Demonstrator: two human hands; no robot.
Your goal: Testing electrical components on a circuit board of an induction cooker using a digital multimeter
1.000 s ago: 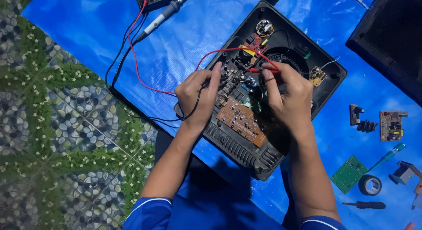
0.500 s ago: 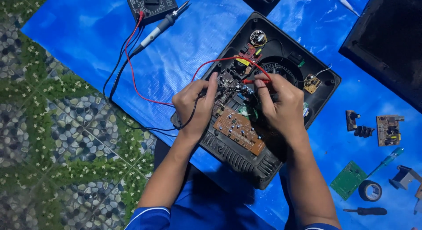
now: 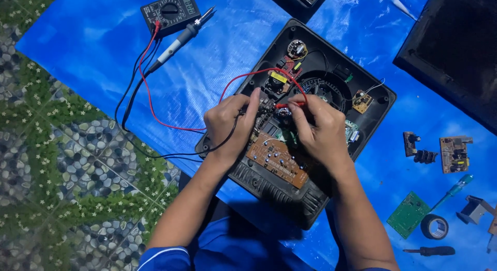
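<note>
Both hands have shifted slightly on the board [image 3: 277,162]; right hand [image 3: 321,134] pinches the red probe [image 3: 290,105], left hand [image 3: 228,126] closes on what looks like the black lead, where a slipped tip could bridge contacts beneath the fingertips.

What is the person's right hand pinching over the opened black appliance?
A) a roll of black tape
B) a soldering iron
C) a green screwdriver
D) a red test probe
D: the right hand pinches a red test probe over the circuit boards, its red lead running back to the multimeter; the green screwdriver and the roll of black tape lie untouched on the blue tarp.
</note>
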